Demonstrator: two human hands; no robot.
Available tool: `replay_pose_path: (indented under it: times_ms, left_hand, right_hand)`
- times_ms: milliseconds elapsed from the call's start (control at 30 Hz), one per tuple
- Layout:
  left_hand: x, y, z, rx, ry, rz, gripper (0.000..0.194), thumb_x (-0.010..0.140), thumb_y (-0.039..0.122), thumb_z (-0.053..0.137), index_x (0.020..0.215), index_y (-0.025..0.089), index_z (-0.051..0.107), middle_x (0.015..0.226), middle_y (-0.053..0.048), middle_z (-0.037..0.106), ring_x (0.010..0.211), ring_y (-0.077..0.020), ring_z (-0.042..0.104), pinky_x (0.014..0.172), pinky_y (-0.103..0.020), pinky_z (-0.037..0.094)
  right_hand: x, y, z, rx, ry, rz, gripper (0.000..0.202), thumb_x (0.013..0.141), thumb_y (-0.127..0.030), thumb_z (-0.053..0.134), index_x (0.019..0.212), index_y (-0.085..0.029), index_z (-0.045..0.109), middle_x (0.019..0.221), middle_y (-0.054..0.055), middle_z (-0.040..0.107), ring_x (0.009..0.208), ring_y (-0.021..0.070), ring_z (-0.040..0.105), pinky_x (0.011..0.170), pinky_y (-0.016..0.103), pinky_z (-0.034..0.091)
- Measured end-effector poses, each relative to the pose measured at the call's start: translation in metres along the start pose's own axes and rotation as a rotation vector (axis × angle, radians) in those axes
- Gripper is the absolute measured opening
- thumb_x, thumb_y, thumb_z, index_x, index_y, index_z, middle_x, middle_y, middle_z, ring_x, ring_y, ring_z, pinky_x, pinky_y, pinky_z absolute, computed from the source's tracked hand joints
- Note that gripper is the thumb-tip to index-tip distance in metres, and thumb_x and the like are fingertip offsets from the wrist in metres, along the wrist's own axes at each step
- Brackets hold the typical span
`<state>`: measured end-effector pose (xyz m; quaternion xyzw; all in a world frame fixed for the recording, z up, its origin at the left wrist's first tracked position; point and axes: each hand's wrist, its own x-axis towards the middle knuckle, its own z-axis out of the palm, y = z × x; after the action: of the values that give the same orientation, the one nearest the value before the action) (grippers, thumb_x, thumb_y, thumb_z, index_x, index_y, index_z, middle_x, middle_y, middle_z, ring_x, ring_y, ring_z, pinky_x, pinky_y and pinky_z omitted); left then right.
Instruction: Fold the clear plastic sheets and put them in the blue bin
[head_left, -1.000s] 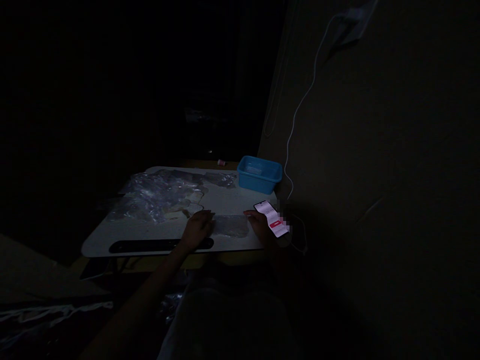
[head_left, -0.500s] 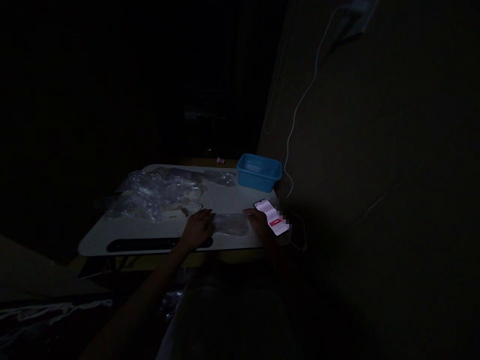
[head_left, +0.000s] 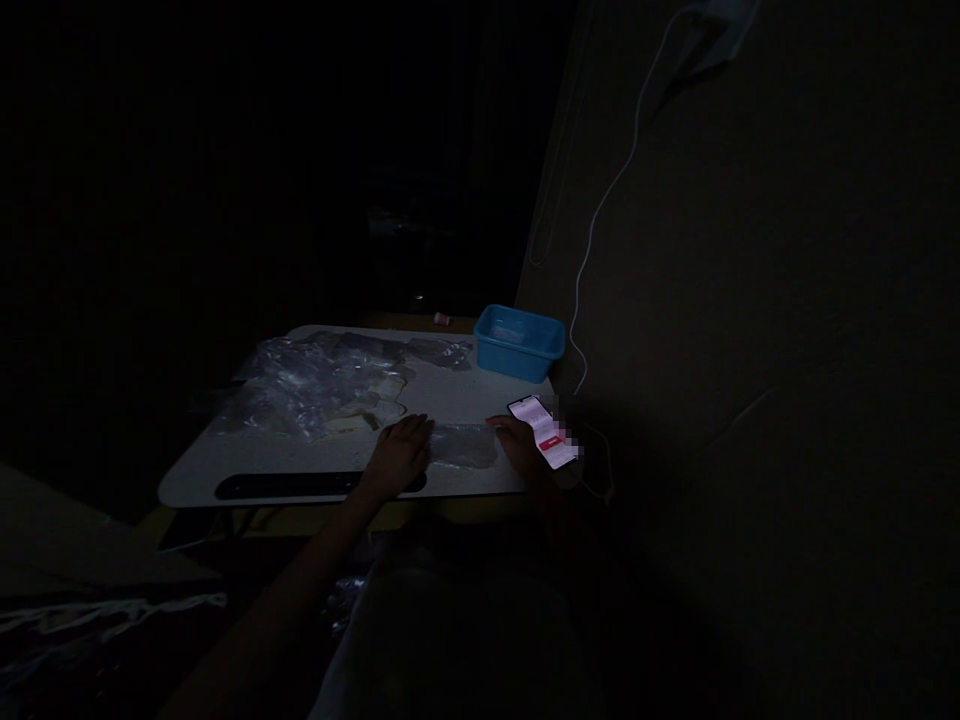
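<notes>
A clear plastic bag [head_left: 463,446] lies flat near the front edge of the white table [head_left: 450,393]. My left hand [head_left: 397,455] rests on the table at the bag's left end, its fingers stretched forward and touching the bag. At the other end my right hand [head_left: 516,443] has its thumb and fingertips on the bag's right edge; the dim light hides how firmly the fingers close. A heap of crumpled clear plastic bags [head_left: 307,385] covers the table's left side.
Beyond my right hand lies a lit phone [head_left: 546,435]. A blue basin [head_left: 517,345] stands at the back right corner, with a small pink and white item [head_left: 442,319] behind the table. A white cable [head_left: 592,225] hangs along the right wall.
My left hand's fingers have shifted very slightly toward the bag. The bag and my right hand look nearly the same; the whole view has moved a little.
</notes>
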<state>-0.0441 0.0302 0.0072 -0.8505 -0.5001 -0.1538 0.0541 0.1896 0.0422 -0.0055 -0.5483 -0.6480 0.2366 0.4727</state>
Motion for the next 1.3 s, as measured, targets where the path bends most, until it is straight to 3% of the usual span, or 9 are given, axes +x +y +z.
replay_pose_path:
  times_ms: [333,767,1000,1133,1300]
  left_hand:
    - [0.001,0.002,0.002,-0.005,-0.053,0.03,0.041,0.087,0.031,0.03,0.122,0.018,0.046,0.132,-0.009,0.045,0.122,-0.0216,0.038,0.095,-0.042,0.032]
    - [0.001,0.007,-0.002,0.064,-0.049,0.012,0.043,0.086,0.031,0.031,0.122,0.013,0.046,0.131,-0.012,0.044,0.121,-0.0237,0.039,0.095,-0.041,0.033]
    - [0.001,0.009,-0.003,0.083,-0.048,-0.002,0.044,0.085,0.031,0.033,0.123,0.012,0.046,0.133,-0.013,0.042,0.122,-0.0253,0.037,0.094,-0.04,0.032]
    - [0.003,0.008,-0.003,0.084,-0.068,-0.007,0.046,0.085,0.032,0.033,0.122,0.009,0.046,0.133,-0.015,0.041,0.123,-0.0265,0.036,0.093,-0.042,0.033]
    - [0.004,0.008,-0.001,0.113,-0.048,-0.016,0.047,0.085,0.033,0.032,0.122,0.008,0.046,0.132,-0.016,0.042,0.122,-0.0268,0.037,0.094,-0.041,0.033]
  right_hand:
    - [0.001,-0.001,0.0,-0.005,-0.003,0.02,0.029,0.067,-0.008,0.043,0.08,-0.019,0.067,0.088,0.004,0.069,0.088,0.0193,0.062,0.084,0.034,0.045]
    - [0.0,-0.003,0.0,0.011,-0.003,0.024,0.028,0.067,-0.01,0.043,0.08,-0.019,0.066,0.088,0.004,0.069,0.088,0.0185,0.061,0.084,0.033,0.045]
    - [-0.001,-0.008,-0.002,-0.101,0.001,0.026,0.036,0.068,-0.011,0.04,0.095,-0.017,0.064,0.095,0.006,0.067,0.087,0.0194,0.061,0.08,0.034,0.047]
    - [-0.006,-0.032,0.003,-0.336,0.022,-0.119,0.047,0.07,-0.009,0.039,0.114,-0.011,0.055,0.116,0.012,0.057,0.109,0.0204,0.05,0.096,0.035,0.037]
    - [-0.014,-0.072,0.031,-0.567,-0.255,-0.389,0.043,0.083,-0.017,0.034,0.124,-0.008,0.045,0.132,0.012,0.043,0.125,0.019,0.033,0.107,0.036,0.02]
